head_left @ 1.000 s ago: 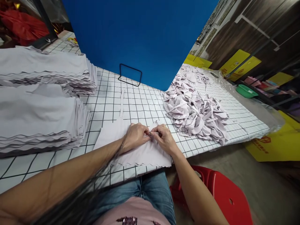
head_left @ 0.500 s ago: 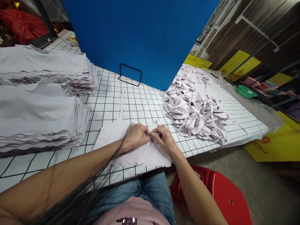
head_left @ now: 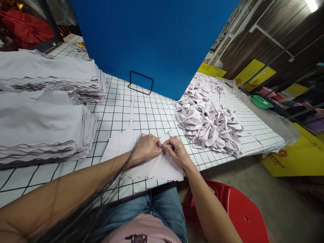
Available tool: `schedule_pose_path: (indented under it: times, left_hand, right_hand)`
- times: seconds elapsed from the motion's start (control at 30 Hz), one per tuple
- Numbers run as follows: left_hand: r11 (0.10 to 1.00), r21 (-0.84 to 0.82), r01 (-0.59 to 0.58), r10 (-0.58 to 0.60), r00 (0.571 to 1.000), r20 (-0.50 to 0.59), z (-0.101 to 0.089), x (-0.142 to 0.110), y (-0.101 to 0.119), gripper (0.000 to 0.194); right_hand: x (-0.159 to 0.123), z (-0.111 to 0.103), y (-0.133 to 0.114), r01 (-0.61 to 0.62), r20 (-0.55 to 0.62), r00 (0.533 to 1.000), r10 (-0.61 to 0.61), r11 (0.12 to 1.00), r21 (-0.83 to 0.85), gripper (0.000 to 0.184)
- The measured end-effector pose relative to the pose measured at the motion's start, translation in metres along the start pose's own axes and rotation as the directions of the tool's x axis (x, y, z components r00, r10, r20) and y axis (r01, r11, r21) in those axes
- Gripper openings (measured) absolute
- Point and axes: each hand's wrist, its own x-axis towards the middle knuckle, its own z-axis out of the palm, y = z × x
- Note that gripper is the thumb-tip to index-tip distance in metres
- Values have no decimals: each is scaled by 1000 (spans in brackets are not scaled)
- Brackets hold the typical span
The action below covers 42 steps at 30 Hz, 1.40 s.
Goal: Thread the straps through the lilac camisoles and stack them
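A pale pinkish-grey fabric piece (head_left: 152, 169) lies flat on the checked table in front of me, its wavy edge along the table's front. My left hand (head_left: 149, 147) rests on it with fingers closed, pinching the fabric. Close against it, my right hand (head_left: 176, 151) pinches the same cloth between thumb and forefinger. The fingertips of both hands nearly meet, and what exactly sits between them is too small to make out. A narrow fabric strip (head_left: 132, 113) extends away from the piece's far edge.
Stacks of folded cloth (head_left: 37, 121) stand on the left. A heap of fabric strips (head_left: 209, 118) lies to the right. Behind the work is a blue panel (head_left: 152, 44) with a black wire frame (head_left: 140, 82). A red plastic chair (head_left: 245, 212) stands at my right, near yellow boxes (head_left: 291, 158).
The view has shifted slightly. Both hands stay in nearly the same place on the fabric, still pinching, with only small finger movement.
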Motion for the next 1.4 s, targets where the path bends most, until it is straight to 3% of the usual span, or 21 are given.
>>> schedule_pose_path:
  times: [0.63, 0.83, 1.03, 1.13, 1.23, 1.3, 1.4]
  left_hand:
    - [998, -31, -47, 44, 997, -68, 12, -1, -12, 26]
    - [997, -43, -71, 69, 996, -50, 14, 1, -12, 23]
    - [996, -71, -52, 52, 999, -8, 10, 1, -6, 23]
    - [996, -76, -50, 51, 999, 6, 7, 0, -5, 20]
    - [992, -98, -75, 74, 997, -9, 6, -1, -8, 19]
    - [992, -87, -93, 90, 995, -29, 8, -1, -12, 21]
    - [992, -31, -119, 117, 991, -68, 14, -1, -17, 21]
  right_hand:
    - [-2, -2, 4, 18, 11, 1000, -18, 1000, 10, 13]
    - [-2, -9, -1, 65, 46, 997, -59, 987, -149, 12]
    - [10, -21, -7, 311, 243, 944, -224, 848, -428, 18]
    - [22, -34, -11, 413, 382, 890, -249, 796, -443, 22]
    - [40, -53, -12, 417, 448, 867, -217, 808, -416, 9]
    - [55, -64, -7, 359, 392, 900, -190, 834, -419, 15]
    - [79, -70, 8, 231, 185, 968, -167, 882, -410, 17]
